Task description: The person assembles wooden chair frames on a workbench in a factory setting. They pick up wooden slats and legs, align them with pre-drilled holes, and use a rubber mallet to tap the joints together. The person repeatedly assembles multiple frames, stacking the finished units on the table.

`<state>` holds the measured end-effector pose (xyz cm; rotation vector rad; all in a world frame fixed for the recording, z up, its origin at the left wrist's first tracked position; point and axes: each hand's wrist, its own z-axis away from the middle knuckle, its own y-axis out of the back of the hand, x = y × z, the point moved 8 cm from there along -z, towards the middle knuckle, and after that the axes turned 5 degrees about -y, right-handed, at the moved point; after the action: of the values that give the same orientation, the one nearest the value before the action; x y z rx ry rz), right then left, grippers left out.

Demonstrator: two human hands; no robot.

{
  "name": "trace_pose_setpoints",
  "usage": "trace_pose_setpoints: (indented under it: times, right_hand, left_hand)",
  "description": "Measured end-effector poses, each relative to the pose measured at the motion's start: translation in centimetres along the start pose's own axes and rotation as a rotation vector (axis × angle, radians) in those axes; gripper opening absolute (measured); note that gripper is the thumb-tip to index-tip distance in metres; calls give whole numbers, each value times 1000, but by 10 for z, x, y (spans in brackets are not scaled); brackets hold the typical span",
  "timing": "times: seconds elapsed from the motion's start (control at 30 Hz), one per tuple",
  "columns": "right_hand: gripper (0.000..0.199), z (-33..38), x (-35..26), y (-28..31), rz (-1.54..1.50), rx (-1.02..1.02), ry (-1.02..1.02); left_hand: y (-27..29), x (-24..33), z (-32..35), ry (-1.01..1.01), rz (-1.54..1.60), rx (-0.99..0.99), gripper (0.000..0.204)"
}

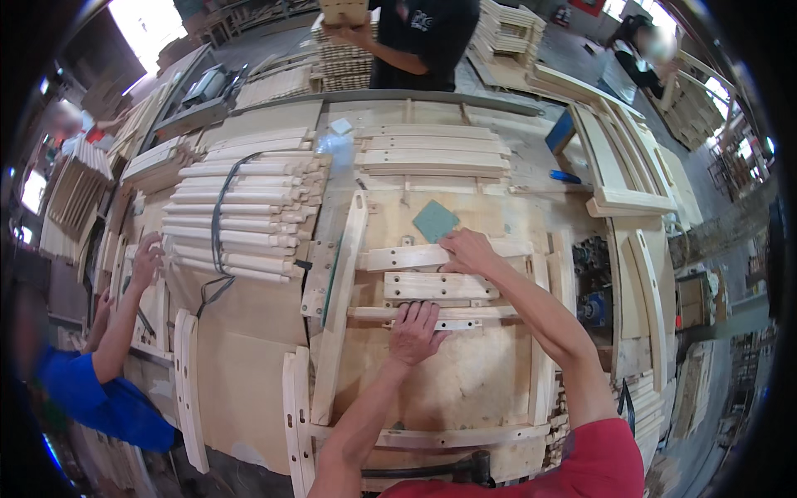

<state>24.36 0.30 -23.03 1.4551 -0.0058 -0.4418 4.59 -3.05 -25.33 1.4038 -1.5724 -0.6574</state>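
Note:
My left hand (415, 334) is closed over a narrow wooden rail (490, 313) and a short drilled strip (469, 324) beside it. Farther up, the fingers of my right hand (466, 251) wrap over another wooden rail (394, 258) with drilled holes. Between the two hands lies a short wide slat (415, 286), also drilled. Around these pieces, a long side piece (339, 307) stands at the left and another (541, 365) at the right. A drilled crossbar (465, 436) runs nearest me. Just beyond my right hand rests a green square pad (436, 221).
A strapped bundle of wooden bars (237, 212) lies left, beside a co-worker in a blue sleeve (104, 398). Slats (432, 153) are stacked at the back. A wooden frame (623, 158) stands at the right. A black-headed hammer (477, 467) lies near me. Another person (423, 50) stands opposite.

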Motion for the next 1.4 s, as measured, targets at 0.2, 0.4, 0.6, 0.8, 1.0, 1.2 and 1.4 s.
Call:
trace_pose_setpoints:
  times: [0.2, 0.4, 0.6, 0.8, 1.0, 1.2, 1.4]
  right_hand:
    - [43, 19, 56, -32, -209, 21, -42]
    - [41, 175, 13, 13, -261, 764, -425]
    - [66, 366, 14, -33, 1, 488, -1079]
    - [65, 373, 31, -55, -128, 497, -1119]
    - [65, 382, 35, -59, -131, 551, -1081]
    - [67, 392, 33, -60, -182, 583, -1016]
    - [66, 380, 32, -56, -149, 644, -992]
  left_hand:
    - [-8, 27, -9, -38, 75, -16, 60]
    - [17, 15, -39, -52, 147, 87, 53]
    - [-44, 10, -171, -84, 169, -41, 56]
    - [-111, -5, -193, 33, 286, -423, 49]
    - [-106, -4, -184, 11, 346, -342, 34]
    - [-98, 8, -174, -55, 337, -279, 29]
    - [-81, 12, -177, -173, 291, -171, 30]
